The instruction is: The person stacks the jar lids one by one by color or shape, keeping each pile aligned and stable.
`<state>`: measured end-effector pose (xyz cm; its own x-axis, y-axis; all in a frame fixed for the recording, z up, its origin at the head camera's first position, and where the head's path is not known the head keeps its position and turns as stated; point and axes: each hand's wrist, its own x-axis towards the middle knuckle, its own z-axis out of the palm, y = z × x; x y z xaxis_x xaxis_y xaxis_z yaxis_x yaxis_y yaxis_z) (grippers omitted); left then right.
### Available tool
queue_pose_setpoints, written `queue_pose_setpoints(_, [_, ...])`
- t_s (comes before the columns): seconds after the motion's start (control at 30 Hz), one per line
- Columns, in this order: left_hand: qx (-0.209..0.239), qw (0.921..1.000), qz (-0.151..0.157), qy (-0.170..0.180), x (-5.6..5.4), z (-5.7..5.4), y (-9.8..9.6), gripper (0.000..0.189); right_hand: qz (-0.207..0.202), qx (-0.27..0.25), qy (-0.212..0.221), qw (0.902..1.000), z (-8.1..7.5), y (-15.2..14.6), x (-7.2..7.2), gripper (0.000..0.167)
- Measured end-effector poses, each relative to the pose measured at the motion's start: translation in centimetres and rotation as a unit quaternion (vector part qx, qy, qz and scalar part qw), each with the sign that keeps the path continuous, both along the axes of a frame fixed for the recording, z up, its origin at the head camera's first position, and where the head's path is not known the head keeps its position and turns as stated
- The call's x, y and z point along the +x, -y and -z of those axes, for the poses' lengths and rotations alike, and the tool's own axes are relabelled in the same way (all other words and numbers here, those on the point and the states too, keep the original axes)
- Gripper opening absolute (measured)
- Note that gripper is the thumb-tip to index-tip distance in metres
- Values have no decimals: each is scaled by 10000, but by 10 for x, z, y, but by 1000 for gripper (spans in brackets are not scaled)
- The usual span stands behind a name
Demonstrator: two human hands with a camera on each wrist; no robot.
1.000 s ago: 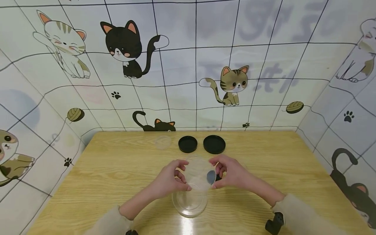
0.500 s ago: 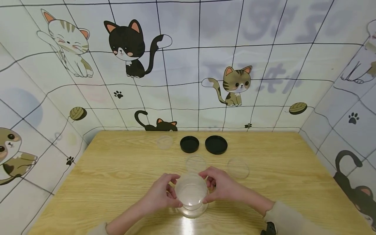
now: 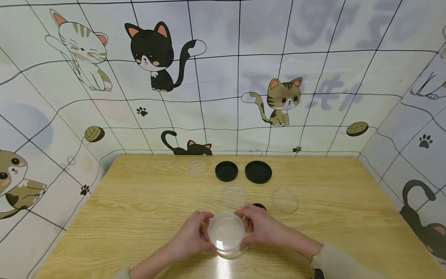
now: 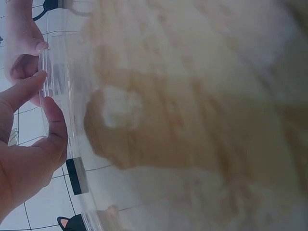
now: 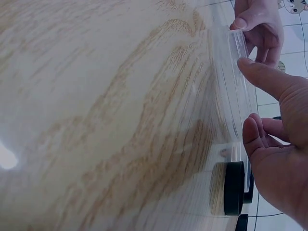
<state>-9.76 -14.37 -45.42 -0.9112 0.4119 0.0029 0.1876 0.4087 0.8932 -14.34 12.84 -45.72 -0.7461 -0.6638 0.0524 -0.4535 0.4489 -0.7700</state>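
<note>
A clear round shallow dish [image 3: 226, 231] is pinched at its rim from both sides. My left hand [image 3: 192, 234] holds the left edge with thumb and fingers, and my right hand [image 3: 264, 228] grips the right edge. Beneath it, the rim of a wider clear round piece [image 3: 232, 255] shows on the table; the transparent surfaces make it hard to tell whether the two touch. From the left wrist, the stacked clear walls [image 4: 57, 77] appear edge-on beside the fingers. Just beyond my right hand lies a small black round piece [image 3: 259, 206], partly hidden.
Two clear discs [image 3: 234, 196] [image 3: 285, 200] lie beyond the hands on the wooden table [image 3: 139, 205]. Farther back are a small clear disc [image 3: 197, 168], a smaller black round lid [image 3: 226, 171] and a larger black one [image 3: 258, 172]. A cat-print cloth [image 3: 216, 77] hangs behind.
Both hands have brought the clear dish toward me, over the wider clear piece. The discs and small black piece beyond have come into view. During the last half second the dish has shifted only slightly.
</note>
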Motion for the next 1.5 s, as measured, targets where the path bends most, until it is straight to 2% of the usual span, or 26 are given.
queue_pose_setpoints(0.23, [-154,9998,85,-89,-1,1,-1,78,-70,109,-52,9999,-1,0,1,70])
queue_pose_setpoints(0.5, [-452,9988,86,186,-3,1,0,82,-177,363,-144,9991,-4,2,1,71])
queue_pose_setpoints(0.83, [-479,9986,105,178,-4,1,3,82,-242,587,-224,9977,-7,6,2,73])
queue_pose_setpoints(1.5, [-388,9989,-59,253,-1,0,0,83,-301,354,-138,9988,-6,3,1,80])
